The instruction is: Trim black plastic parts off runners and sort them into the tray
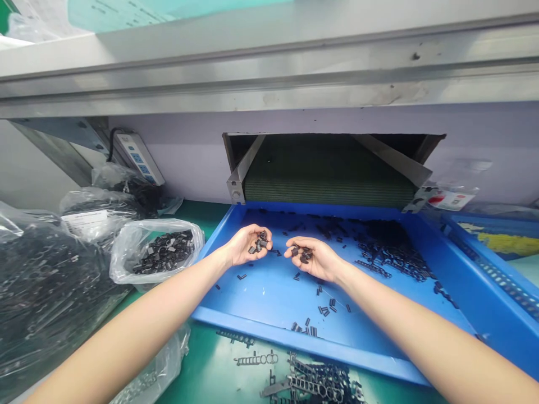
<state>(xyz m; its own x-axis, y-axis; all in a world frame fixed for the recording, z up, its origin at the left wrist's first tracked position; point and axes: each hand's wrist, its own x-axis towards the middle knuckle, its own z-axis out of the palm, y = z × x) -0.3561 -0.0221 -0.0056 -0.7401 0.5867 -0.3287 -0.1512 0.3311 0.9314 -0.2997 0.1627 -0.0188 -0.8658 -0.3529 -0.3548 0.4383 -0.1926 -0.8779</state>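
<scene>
Above a blue tray point(269, 294), my left hand point(248, 245) curls around several small black plastic parts point(260, 242). Facing it, my right hand point(318, 258) cups another few black plastic parts point(302, 254) in its fingers. The hands are a short way apart and do not touch. Loose black pieces point(324, 310) lie scattered on the tray floor beneath them. At the tray's right side is a heap of black ladder-like strips point(391, 258).
A conveyor belt point(328, 174) ends over the tray's back edge. On the left stand a plastic-lined tub point(158, 275) of black parts and a large filled bag point(46, 297). More strips point(320, 381) lie on the green table in front. A metal beam point(269, 73) crosses above.
</scene>
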